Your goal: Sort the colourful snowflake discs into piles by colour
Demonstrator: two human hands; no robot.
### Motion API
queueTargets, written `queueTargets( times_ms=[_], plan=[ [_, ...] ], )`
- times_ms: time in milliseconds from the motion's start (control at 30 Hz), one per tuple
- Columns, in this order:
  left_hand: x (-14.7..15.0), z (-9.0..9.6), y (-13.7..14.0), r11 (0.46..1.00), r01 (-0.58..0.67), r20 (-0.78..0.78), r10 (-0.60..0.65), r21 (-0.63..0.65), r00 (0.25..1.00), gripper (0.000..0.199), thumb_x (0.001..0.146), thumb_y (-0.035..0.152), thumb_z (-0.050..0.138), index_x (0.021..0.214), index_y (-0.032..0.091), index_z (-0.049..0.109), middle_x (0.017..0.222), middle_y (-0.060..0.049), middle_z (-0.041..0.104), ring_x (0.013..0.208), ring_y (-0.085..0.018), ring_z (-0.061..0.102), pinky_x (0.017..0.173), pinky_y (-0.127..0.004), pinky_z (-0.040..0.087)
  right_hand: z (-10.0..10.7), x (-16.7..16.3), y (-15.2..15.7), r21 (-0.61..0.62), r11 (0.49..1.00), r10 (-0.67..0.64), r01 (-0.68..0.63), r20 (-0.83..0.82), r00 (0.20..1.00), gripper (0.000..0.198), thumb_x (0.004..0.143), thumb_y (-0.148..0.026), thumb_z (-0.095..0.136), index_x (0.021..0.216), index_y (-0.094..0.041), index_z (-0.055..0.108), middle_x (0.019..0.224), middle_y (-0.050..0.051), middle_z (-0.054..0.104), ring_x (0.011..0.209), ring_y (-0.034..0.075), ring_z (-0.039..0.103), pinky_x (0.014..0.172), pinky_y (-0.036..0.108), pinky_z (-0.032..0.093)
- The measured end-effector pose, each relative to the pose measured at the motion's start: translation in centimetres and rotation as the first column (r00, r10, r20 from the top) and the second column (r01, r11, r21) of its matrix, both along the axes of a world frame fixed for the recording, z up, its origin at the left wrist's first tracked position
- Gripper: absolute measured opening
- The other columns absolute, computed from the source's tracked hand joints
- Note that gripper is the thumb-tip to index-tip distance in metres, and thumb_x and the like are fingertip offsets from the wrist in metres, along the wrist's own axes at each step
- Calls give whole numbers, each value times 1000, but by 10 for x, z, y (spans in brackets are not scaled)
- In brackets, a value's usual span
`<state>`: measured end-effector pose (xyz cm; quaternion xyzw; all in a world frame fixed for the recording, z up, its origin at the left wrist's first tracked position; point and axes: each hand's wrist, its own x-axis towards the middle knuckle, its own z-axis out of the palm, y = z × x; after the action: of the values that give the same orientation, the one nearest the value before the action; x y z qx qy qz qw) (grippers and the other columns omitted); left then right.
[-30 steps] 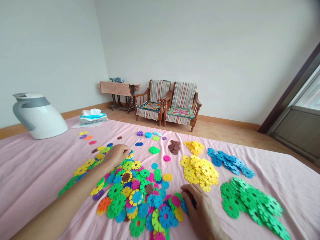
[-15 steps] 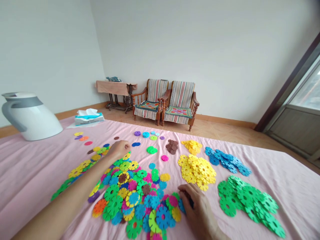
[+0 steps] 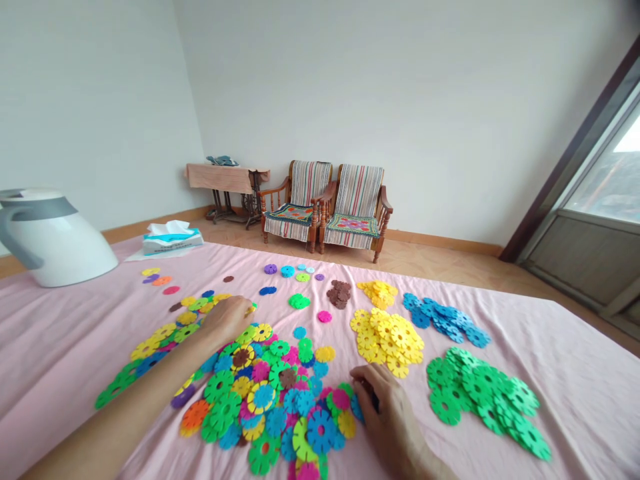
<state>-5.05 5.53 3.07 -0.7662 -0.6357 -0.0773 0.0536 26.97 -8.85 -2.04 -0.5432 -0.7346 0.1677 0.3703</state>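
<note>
My left hand point(image 3: 227, 321) is over the back edge of a mixed heap of notched plastic flower discs point(image 3: 275, 387). Its fingers are curled down, and a bit of green and yellow disc shows by the fingertips; what they grip is hidden. At the heap's right side, my right hand point(image 3: 387, 410) rests with bent, closed fingers beside a blue disc point(image 3: 357, 407). I cannot make out what, if anything, lies inside it. Just beyond this hand is a pile of yellow discs point(image 3: 387, 337). Green discs point(image 3: 483, 390) lie in a pile farther right.
Blue discs point(image 3: 445, 318), brown discs point(image 3: 339, 293) and smaller yellow discs point(image 3: 378, 292) form piles toward the back of the pink cloth point(image 3: 525, 327). A white jug point(image 3: 63, 243) and a tissue box point(image 3: 173, 240) stand at left. Two wooden chairs point(image 3: 353, 207) are beyond the table.
My left hand has come slightly back and down toward the heap, its fingers now lower among the discs. My right hand keeps its place beside the heap. The whole view has shifted a little.
</note>
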Motion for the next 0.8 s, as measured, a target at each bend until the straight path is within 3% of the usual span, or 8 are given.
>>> queueTargets(
  times_ms=[167, 267, 333, 400, 467, 667, 733, 800],
  plan=[
    [10, 12, -7, 996, 22, 66, -28, 90, 997, 28, 84, 22, 39, 75, 16, 64, 83, -11, 67, 85, -24, 61, 76, -32, 42, 0, 0, 1, 15, 1000, -6, 6, 5, 1000, 17, 91, -20, 43, 90, -21, 60, 82, 3, 61, 80, 19, 55, 70, 30, 41],
    [32, 16, -15, 992, 101, 284, -118, 75, 951, 27, 84, 27, 42, 80, 16, 66, 84, -7, 68, 79, -20, 61, 72, -28, 43, 0, 0, 2, 28, 1000, -3, 3, -1, 1000, 17, 91, -19, 43, 90, -21, 60, 82, 3, 61, 80, 18, 56, 70, 30, 42],
    [55, 17, -25, 981, 196, 416, -182, 9, 891, 27, 83, 33, 44, 75, 17, 65, 70, -2, 66, 66, -16, 61, 61, -23, 44, 0, 0, 1, 40, 999, -12, 13, -18, 1000, 17, 91, -20, 43, 90, -21, 60, 82, 3, 61, 79, 18, 56, 69, 29, 43],
    [81, 17, -38, 938, 334, 675, -186, -95, 714, 27, 80, 36, 49, 72, 15, 62, 64, -1, 63, 61, -16, 61, 55, -22, 44, 1, 2, 1, 64, 997, -37, 40, -55, 998, 15, 91, -22, 44, 93, -21, 59, 82, 3, 61, 76, 17, 56, 68, 28, 44],
    [106, 18, -54, 886, 439, 797, -154, -151, 584, 23, 77, 35, 54, 71, 14, 61, 65, -1, 64, 62, -15, 61, 55, -21, 44, 2, 2, 0, 101, 993, -54, 65, -109, 993, 15, 91, -25, 45, 97, -20, 58, 83, 3, 61, 75, 16, 57, 67, 26, 45],
    [155, 15, -92, 770, 589, 889, -63, -245, 453, 21, 76, 32, 57, 77, 12, 65, 67, -4, 68, 61, -16, 64, 58, -23, 49, 5, 1, -5, 155, 987, 1, 32, -207, 978, 19, 92, -29, 46, 104, -19, 56, 80, 1, 62, 69, 12, 57, 62, 21, 46],
    [157, 14, -95, 775, 588, 884, -86, -230, 459, 21, 77, 31, 56, 80, 13, 67, 70, -5, 69, 64, -17, 65, 60, -24, 50, 6, 3, -3, 168, 983, -40, 80, -226, 973, 17, 92, -30, 46, 98, -19, 58, 74, 0, 61, 65, 12, 56, 61, 21, 45],
    [151, 15, -93, 820, 540, 862, -125, -189, 491, 21, 77, 30, 56, 82, 13, 68, 73, -5, 70, 66, -17, 65, 61, -24, 49, 6, 9, 1, 189, 968, -124, 168, -223, 967, 18, 91, -32, 47, 93, -19, 59, 71, 0, 60, 62, 12, 55, 59, 21, 44]
  ],
)
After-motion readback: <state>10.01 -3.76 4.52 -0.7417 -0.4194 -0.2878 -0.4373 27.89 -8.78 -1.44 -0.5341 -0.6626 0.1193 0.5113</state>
